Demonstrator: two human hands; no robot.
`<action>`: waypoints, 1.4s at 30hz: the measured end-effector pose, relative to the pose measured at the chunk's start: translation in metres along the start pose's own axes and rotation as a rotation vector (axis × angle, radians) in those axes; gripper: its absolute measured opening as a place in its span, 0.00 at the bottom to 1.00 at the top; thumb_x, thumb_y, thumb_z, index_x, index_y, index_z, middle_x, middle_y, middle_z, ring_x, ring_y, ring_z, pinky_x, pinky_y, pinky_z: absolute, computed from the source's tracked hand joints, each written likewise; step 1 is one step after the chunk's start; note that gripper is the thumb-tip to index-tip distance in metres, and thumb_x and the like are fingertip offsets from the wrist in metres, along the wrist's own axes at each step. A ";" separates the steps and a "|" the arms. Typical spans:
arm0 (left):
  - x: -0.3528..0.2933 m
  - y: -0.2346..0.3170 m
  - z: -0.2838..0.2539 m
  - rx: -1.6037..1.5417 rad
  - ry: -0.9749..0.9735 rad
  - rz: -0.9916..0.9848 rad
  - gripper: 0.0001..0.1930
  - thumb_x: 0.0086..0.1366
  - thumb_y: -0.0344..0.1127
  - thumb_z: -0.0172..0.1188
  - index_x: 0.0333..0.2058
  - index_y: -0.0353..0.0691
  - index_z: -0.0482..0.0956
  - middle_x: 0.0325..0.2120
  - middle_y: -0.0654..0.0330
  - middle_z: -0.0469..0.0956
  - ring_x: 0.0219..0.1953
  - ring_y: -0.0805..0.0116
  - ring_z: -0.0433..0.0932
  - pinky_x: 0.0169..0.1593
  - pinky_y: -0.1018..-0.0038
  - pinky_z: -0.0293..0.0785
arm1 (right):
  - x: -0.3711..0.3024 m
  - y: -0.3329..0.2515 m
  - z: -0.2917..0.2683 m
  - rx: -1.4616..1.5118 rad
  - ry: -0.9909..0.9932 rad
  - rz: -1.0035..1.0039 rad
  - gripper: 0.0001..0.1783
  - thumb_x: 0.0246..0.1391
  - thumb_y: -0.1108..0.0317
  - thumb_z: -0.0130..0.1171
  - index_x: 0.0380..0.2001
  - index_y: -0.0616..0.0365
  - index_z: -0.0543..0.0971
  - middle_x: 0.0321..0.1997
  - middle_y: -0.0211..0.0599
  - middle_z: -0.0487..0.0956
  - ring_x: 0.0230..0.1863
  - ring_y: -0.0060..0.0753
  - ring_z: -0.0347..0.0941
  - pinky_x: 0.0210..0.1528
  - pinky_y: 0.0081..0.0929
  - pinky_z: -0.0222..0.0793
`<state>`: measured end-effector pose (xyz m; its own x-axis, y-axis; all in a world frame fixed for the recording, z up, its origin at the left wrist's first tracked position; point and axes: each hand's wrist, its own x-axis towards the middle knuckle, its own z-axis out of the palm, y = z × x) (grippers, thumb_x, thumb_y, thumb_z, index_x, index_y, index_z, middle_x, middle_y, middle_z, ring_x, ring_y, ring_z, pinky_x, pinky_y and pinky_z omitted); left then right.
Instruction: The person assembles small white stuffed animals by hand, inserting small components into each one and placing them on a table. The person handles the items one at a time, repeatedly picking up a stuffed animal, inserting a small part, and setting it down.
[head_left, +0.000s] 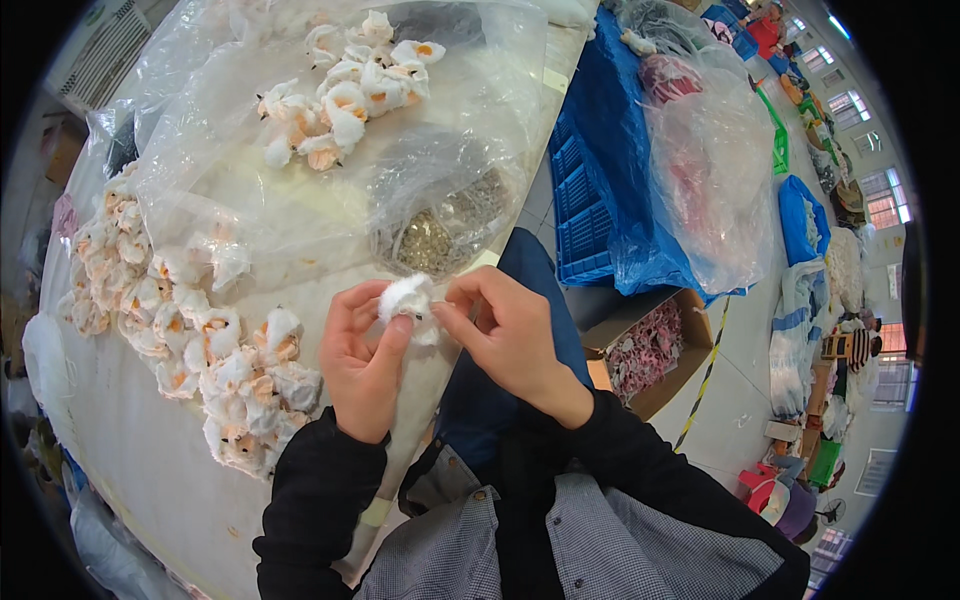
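Hands pinching fluffy white fabric flower | crinkled clear plastic bag nearby

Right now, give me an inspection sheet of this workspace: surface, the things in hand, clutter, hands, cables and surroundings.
Surface: pale table, mostly covered with clear plastic bags.
Things in hand: one white fluffy piece, held over the table edge.
Clutter: loose pile of white and orange fluffy pieces on the left; more of them in a clear bag; small bag of metal bits.
Hands: left hand and right hand both pinch the white fluffy piece.
Cables: nothing seen.
Surroundings: blue crate with bagged goods, open cardboard box of pink pieces on the floor.
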<state>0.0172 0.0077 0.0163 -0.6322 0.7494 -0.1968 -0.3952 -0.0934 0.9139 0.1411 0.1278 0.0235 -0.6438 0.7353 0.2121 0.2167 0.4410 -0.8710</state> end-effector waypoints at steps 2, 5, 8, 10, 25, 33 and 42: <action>0.001 -0.006 0.000 0.057 0.027 0.090 0.20 0.70 0.22 0.62 0.59 0.35 0.72 0.48 0.57 0.80 0.22 0.91 0.65 0.23 0.88 0.58 | -0.004 0.001 -0.004 -0.019 -0.011 -0.154 0.10 0.56 0.69 0.74 0.37 0.57 0.83 0.29 0.30 0.80 0.18 0.15 0.68 0.21 0.18 0.60; -0.002 -0.004 -0.002 0.218 -0.004 0.140 0.19 0.69 0.19 0.62 0.57 0.33 0.73 0.48 0.56 0.80 0.23 0.92 0.64 0.25 0.89 0.57 | -0.008 0.001 0.000 -0.065 -0.033 -0.252 0.11 0.55 0.69 0.75 0.38 0.57 0.82 0.31 0.33 0.81 0.18 0.22 0.70 0.21 0.21 0.63; -0.007 -0.001 0.000 0.306 -0.017 0.214 0.19 0.68 0.18 0.61 0.57 0.33 0.75 0.48 0.58 0.80 0.22 0.93 0.62 0.25 0.89 0.55 | -0.007 0.006 0.007 -0.074 -0.005 -0.237 0.10 0.57 0.70 0.73 0.38 0.58 0.82 0.31 0.34 0.80 0.18 0.23 0.71 0.22 0.23 0.65; -0.007 0.001 -0.003 0.399 -0.044 0.256 0.22 0.68 0.19 0.62 0.60 0.34 0.74 0.48 0.58 0.80 0.23 0.92 0.63 0.26 0.88 0.57 | -0.008 0.001 0.002 -0.087 -0.072 -0.167 0.08 0.60 0.67 0.69 0.38 0.57 0.81 0.33 0.36 0.81 0.28 0.40 0.81 0.28 0.31 0.72; 0.002 0.006 -0.007 0.738 -0.225 0.230 0.25 0.67 0.25 0.65 0.62 0.36 0.74 0.44 0.57 0.80 0.21 0.81 0.65 0.26 0.79 0.62 | -0.007 0.007 -0.011 0.154 -0.227 0.037 0.06 0.63 0.69 0.65 0.36 0.60 0.81 0.29 0.34 0.78 0.25 0.24 0.72 0.28 0.24 0.66; 0.004 0.003 -0.011 0.473 -0.115 0.078 0.25 0.66 0.22 0.65 0.61 0.35 0.72 0.44 0.58 0.80 0.18 0.89 0.60 0.23 0.84 0.56 | -0.001 0.008 -0.002 0.382 -0.066 0.146 0.10 0.67 0.66 0.64 0.46 0.61 0.82 0.43 0.27 0.82 0.29 0.13 0.74 0.29 0.17 0.67; -0.001 0.006 0.000 0.090 -0.217 -0.052 0.19 0.71 0.25 0.63 0.59 0.32 0.72 0.45 0.59 0.81 0.24 0.90 0.68 0.27 0.86 0.65 | 0.001 0.001 0.006 0.465 -0.092 0.209 0.10 0.66 0.66 0.65 0.41 0.62 0.79 0.29 0.30 0.79 0.28 0.15 0.71 0.31 0.20 0.68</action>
<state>0.0152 0.0065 0.0224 -0.4510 0.8758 -0.1722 -0.3559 0.0005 0.9345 0.1359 0.1260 0.0207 -0.6880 0.7257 -0.0095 0.0121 -0.0016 -0.9999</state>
